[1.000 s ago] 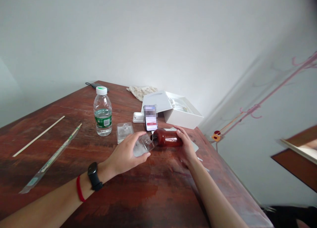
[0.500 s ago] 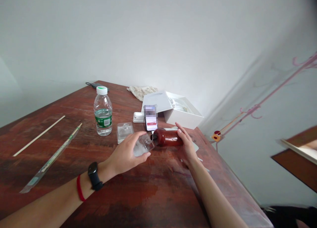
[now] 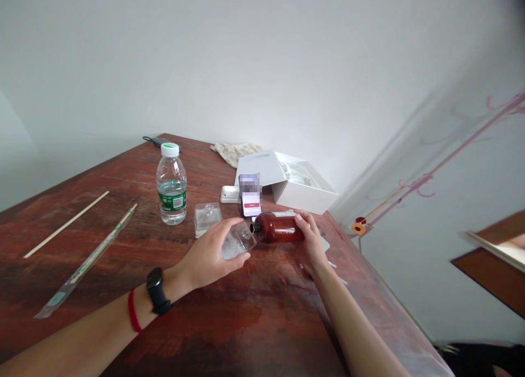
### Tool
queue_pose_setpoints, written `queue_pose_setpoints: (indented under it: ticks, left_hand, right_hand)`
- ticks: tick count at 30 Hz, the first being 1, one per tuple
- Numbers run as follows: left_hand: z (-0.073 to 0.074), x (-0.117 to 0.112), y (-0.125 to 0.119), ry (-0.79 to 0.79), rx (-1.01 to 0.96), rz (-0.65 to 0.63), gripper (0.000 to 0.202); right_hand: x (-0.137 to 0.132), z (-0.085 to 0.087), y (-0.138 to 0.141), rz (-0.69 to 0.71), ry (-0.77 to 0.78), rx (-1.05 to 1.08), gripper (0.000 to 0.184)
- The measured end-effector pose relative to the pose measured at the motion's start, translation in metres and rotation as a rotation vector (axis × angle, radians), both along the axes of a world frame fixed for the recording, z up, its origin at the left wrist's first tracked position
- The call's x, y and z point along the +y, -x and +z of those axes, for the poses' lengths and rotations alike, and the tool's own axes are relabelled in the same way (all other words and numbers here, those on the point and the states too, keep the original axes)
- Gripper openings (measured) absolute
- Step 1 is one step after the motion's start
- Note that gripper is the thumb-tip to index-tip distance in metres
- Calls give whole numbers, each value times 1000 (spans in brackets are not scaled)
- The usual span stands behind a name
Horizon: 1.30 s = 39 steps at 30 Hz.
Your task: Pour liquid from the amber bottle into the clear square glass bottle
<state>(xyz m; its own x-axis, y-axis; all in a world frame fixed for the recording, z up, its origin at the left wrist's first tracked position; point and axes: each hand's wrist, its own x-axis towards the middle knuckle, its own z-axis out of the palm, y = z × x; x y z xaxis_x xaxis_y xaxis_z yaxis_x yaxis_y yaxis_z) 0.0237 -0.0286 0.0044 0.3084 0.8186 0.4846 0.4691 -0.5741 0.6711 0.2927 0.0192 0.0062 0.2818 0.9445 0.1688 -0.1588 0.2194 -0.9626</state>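
My left hand [image 3: 219, 251] grips a clear square container [image 3: 238, 241], tilted to the right, with something whitish inside it. My right hand [image 3: 310, 240] is wrapped round a brown bottle [image 3: 281, 227] lying on its side in the air. Its uncapped black neck points left, at the container's mouth; whether liquid is flowing I cannot tell. Just beyond my left hand sits a clear square lid [image 3: 207, 218] with a round knob. A phone [image 3: 250, 196] with a lit screen stands upright behind the bottle.
A water bottle [image 3: 171, 186] with a green label stands left of the lid. Farther left lie a bare chopstick [image 3: 68, 224] and wrapped chopsticks [image 3: 92, 257]. Behind the phone are a white box [image 3: 305, 188], a white device [image 3: 229, 194] and a cloth [image 3: 233, 152] on the wooden table [image 3: 229, 322].
The fingers of my right hand have come down and closed further round the brown bottle. Both hands, the container and the bottle otherwise stay nearly in place.
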Motion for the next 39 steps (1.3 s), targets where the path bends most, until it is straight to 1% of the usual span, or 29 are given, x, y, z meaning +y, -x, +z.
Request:
queue_pose_setpoints:
  ticks: [4,9,14,18,21,28,34,39]
  left_hand:
    - [1,0,0,4,-3,-4,62]
    - [1,0,0,10,8,-5,62]
    - [2,0,0,16,7,-6,61]
    - [3,-1,0,13,-7,-5,61]
    - [3,-2,0,9,-15,-13,61]
    - [2,0,0,19,-15,-17,61]
    - [3,0,0,18,-29,-13,60]
    - [3,-1,0,18,-30,-19,60]
  right_hand:
    - [0,0,-1,-20,0,-14,40]
    - [0,-1,0,-13,-7,18,41]
    - [-1,0,0,-30,-16,-20,40]
    - [-2,1,0,-25,-52,-41,37]
    - [-4,2,1,-46,-71,-67,36]
    - [-6,5,3,-77,-80,-48,39]
    - [-6,5,2,-109,-106,-88,41]
    - [-6,4,0,-119,-132,-113,39]
